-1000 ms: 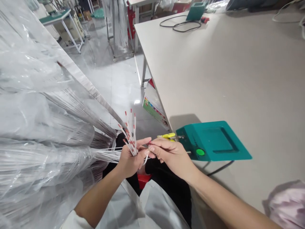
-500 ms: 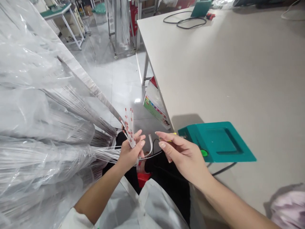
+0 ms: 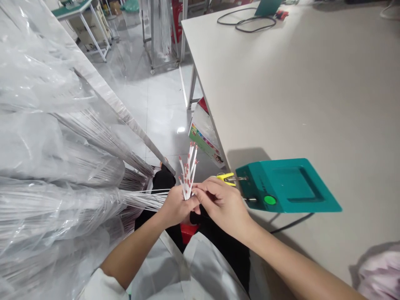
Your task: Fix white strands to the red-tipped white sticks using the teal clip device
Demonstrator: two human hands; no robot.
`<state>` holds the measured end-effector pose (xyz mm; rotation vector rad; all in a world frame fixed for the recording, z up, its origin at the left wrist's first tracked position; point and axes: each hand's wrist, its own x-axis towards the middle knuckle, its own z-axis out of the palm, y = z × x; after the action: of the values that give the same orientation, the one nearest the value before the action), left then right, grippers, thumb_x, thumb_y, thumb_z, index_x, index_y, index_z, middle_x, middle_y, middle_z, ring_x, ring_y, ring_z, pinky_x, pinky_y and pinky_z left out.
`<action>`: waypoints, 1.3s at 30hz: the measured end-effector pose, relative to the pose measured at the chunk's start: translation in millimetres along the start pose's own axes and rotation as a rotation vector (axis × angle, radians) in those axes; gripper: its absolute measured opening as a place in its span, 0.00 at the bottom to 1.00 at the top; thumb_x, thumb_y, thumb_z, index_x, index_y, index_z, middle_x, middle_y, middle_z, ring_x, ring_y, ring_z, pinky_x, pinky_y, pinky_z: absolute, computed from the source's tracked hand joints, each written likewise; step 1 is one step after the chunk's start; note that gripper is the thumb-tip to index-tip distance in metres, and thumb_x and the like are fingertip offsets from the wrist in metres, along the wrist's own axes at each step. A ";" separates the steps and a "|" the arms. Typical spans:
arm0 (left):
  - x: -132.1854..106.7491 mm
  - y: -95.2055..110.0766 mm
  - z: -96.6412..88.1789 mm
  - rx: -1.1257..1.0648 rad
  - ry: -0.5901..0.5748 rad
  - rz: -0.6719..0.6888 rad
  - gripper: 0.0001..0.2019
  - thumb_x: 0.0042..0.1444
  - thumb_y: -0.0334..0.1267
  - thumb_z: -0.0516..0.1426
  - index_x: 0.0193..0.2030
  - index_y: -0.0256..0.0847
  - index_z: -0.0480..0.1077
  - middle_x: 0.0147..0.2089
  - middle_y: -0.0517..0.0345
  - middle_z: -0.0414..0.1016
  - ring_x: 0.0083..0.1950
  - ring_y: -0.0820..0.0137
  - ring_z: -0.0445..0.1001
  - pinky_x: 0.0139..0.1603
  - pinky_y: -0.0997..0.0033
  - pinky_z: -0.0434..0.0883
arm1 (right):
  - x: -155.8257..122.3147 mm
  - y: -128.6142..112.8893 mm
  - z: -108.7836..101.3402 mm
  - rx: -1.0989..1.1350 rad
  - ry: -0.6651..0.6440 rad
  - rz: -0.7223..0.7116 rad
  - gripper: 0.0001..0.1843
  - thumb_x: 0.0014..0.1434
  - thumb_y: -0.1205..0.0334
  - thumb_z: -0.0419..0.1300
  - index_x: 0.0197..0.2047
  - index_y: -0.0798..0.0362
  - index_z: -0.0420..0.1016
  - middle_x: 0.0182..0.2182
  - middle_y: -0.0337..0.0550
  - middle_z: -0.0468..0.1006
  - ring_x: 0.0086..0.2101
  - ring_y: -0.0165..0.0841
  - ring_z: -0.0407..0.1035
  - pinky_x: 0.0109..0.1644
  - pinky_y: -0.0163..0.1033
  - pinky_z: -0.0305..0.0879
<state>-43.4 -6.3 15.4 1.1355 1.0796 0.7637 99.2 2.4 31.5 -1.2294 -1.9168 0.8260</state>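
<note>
My left hand [image 3: 179, 206] is closed around a bunch of white wires [image 3: 188, 177] whose reddish, copper-coloured tips point up and away from me. The wires run back to a larger plastic-wrapped bundle on the left. My right hand [image 3: 223, 204] meets the left one, its thumb and forefinger pinched at the right side of the bunch; what sits between those fingertips is too small to make out, though it seems to be a wire. Right of that hand, a green tester box [image 3: 290, 185] with a round green button and a yellow clip [image 3: 226, 179] rests at the table's edge.
Plastic-wrapped wire bundles [image 3: 62, 208] fill the left side along a slanted rail [image 3: 125, 116]. A pale table [image 3: 290, 91] spreads to the right, with a looped black cable [image 3: 256, 29] at its far end. Below its edge stands a printed carton [image 3: 204, 139]. Pinkish cloth [image 3: 379, 273] lies lower right.
My right hand has moved left from near the yellow clip to the wire bunch and pinched there. My left hand has shifted slightly right, its fingers closing more, and the wire tips now stand more upright.
</note>
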 end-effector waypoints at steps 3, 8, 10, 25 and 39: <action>-1.5 0.5 -4.8 -0.064 0.018 -0.010 0.11 0.52 0.38 0.56 0.40 0.34 0.74 0.28 0.57 0.75 0.28 0.71 0.74 0.32 0.73 0.70 | -0.8 4.1 -1.3 0.071 0.043 0.017 0.11 0.58 0.65 0.54 0.24 0.53 0.71 0.22 0.40 0.71 0.25 0.29 0.66 0.30 0.35 0.63; -3.8 -7.0 -7.2 -0.169 0.410 -0.010 0.17 0.53 0.45 0.56 0.44 0.34 0.72 0.38 0.48 0.78 0.26 0.73 0.74 0.27 0.75 0.69 | -3.8 8.7 -1.6 0.132 0.072 -0.007 0.07 0.59 0.66 0.54 0.31 0.53 0.72 0.28 0.42 0.74 0.30 0.30 0.68 0.35 0.36 0.64; -5.0 -6.1 -4.7 -0.102 0.448 0.018 0.16 0.54 0.44 0.55 0.44 0.35 0.73 0.34 0.52 0.78 0.21 0.78 0.68 0.23 0.77 0.65 | -4.3 9.7 -0.8 0.137 0.059 -0.034 0.06 0.59 0.67 0.54 0.33 0.52 0.71 0.29 0.42 0.73 0.31 0.31 0.68 0.37 0.37 0.64; -8.0 17.7 -11.1 0.112 -0.099 -0.125 0.11 0.51 0.37 0.55 0.22 0.34 0.70 0.18 0.63 0.62 0.19 0.80 0.56 0.21 0.77 0.54 | 12.0 10.3 -46.9 -0.275 -0.344 -0.525 0.12 0.59 0.71 0.50 0.34 0.52 0.74 0.29 0.42 0.74 0.27 0.28 0.67 0.31 0.35 0.65; -12.6 2.6 -11.8 -0.208 0.205 -0.110 0.11 0.49 0.42 0.60 0.28 0.34 0.71 0.24 0.60 0.71 0.14 0.84 0.57 0.15 0.79 0.51 | 3.6 24.3 -35.1 -0.332 0.060 -0.471 0.09 0.58 0.68 0.55 0.38 0.49 0.75 0.32 0.44 0.78 0.33 0.33 0.72 0.35 0.38 0.71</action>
<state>-58.5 -13.1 20.7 0.8280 1.1932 0.8967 138.7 18.9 31.9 -0.9053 -2.2269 0.2294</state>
